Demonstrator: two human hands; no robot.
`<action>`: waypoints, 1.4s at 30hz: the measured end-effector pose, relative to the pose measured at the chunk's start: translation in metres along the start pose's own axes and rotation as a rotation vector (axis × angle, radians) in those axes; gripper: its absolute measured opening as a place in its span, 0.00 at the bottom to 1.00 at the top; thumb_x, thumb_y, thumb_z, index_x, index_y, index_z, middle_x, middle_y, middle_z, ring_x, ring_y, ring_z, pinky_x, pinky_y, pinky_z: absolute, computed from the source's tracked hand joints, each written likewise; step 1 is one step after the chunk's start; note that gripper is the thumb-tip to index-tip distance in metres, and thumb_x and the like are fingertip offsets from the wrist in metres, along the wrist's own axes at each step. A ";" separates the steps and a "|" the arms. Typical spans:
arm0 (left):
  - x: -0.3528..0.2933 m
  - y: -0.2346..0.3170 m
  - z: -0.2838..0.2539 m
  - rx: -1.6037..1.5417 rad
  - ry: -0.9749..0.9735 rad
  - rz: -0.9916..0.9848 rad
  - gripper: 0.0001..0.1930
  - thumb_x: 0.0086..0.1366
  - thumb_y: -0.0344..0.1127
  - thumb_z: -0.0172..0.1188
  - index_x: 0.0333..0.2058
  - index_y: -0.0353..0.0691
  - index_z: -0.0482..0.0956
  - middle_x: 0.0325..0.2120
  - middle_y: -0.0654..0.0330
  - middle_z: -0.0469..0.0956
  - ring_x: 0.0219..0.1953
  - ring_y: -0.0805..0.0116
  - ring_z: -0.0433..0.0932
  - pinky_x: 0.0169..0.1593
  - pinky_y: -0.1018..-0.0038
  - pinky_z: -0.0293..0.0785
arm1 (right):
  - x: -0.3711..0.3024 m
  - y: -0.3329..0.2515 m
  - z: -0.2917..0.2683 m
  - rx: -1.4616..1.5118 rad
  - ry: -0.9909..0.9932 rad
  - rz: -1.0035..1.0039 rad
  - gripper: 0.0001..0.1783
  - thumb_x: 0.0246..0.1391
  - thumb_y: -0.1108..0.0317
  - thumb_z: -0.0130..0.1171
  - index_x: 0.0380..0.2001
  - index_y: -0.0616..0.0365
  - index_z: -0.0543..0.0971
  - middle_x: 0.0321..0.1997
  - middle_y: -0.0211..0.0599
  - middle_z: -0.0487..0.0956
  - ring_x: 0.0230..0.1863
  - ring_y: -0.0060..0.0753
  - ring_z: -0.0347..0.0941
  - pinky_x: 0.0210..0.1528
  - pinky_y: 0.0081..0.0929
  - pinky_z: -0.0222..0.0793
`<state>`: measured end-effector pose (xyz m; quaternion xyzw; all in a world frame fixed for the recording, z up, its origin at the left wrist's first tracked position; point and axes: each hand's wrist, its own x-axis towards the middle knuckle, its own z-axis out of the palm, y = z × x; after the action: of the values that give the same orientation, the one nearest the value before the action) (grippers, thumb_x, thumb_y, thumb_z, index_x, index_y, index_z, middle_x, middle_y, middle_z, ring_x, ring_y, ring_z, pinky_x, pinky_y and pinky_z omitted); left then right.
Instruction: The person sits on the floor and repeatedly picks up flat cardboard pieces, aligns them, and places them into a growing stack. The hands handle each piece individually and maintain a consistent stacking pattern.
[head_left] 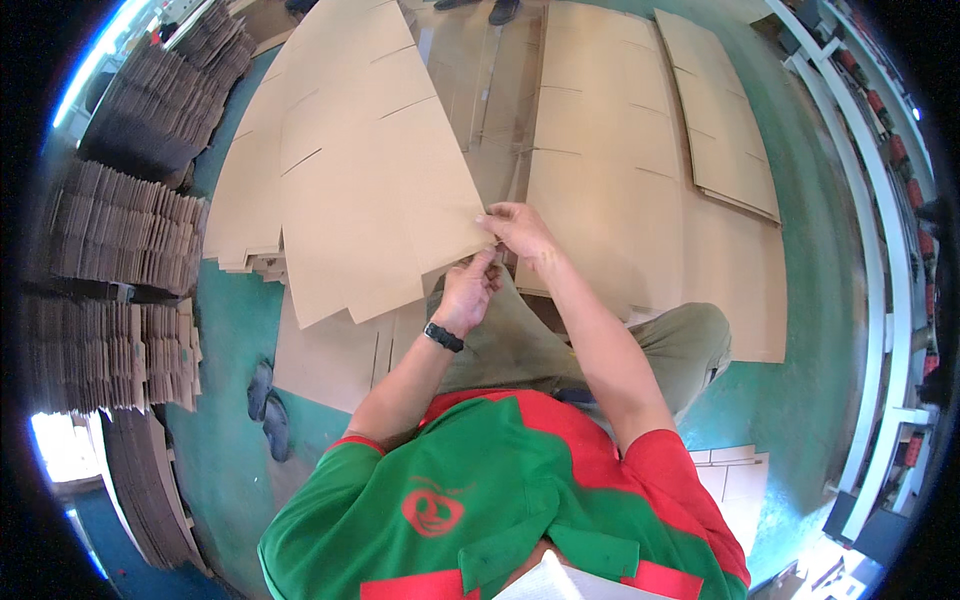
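Observation:
A large slotted cardboard sheet (375, 190) slants across the left middle, its near right corner in front of me. My right hand (522, 232) is closed on that corner, thumb and fingers pinching it from the right side. Just below the same corner is my left hand (468, 292), wearing a black wristwatch (443, 337). Its fingers are curled and its thumb tip meets the edge close to the right fingers. Whatever it pinches is too small or hidden to make out. More cardboard sheets (240, 220) lie beneath, their edges showing at the left.
Flat cardboard (600, 200) covers the right side, with a narrower stack (720, 120) on it. Bundled cardboard (125, 225) stands along the left. Dark slippers (268, 410) lie on the green floor (225, 350). A white metal frame (870, 300) runs along the right.

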<state>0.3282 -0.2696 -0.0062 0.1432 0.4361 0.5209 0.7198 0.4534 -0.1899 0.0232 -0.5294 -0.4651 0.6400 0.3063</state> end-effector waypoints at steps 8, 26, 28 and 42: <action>-0.066 0.062 -0.058 0.943 0.209 0.793 0.12 0.66 0.35 0.60 0.45 0.37 0.79 0.35 0.62 0.80 0.33 0.78 0.74 0.38 0.80 0.71 | -0.008 0.030 -0.063 0.021 0.113 -0.001 0.17 0.56 0.65 0.60 0.46 0.64 0.77 0.39 0.36 0.81 0.37 0.26 0.77 0.35 0.27 0.76; -0.039 0.033 -0.161 0.518 0.476 0.349 0.19 0.65 0.29 0.56 0.54 0.29 0.68 0.42 0.54 0.78 0.42 0.68 0.77 0.44 0.74 0.74 | -0.066 0.043 -0.159 -0.117 0.286 -0.002 0.20 0.55 0.62 0.60 0.49 0.63 0.78 0.44 0.39 0.81 0.43 0.30 0.76 0.36 0.30 0.75; -0.034 0.022 -0.151 0.474 0.403 0.348 0.18 0.66 0.28 0.55 0.53 0.30 0.68 0.43 0.54 0.78 0.43 0.67 0.77 0.44 0.73 0.75 | -0.073 0.044 -0.170 -0.198 0.256 -0.010 0.20 0.54 0.61 0.59 0.48 0.62 0.78 0.45 0.39 0.81 0.43 0.30 0.76 0.36 0.31 0.75; 0.064 -0.012 -0.068 0.608 0.159 0.320 0.17 0.66 0.31 0.56 0.51 0.30 0.70 0.44 0.53 0.78 0.42 0.65 0.78 0.45 0.70 0.75 | -0.093 0.102 -0.270 -0.772 0.483 0.253 0.15 0.48 0.65 0.60 0.38 0.63 0.81 0.34 0.48 0.82 0.36 0.44 0.80 0.37 0.37 0.75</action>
<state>0.2872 -0.2359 -0.0838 0.3767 0.5979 0.4828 0.5173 0.7467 -0.2376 -0.0362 -0.7909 -0.5161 0.3112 0.1061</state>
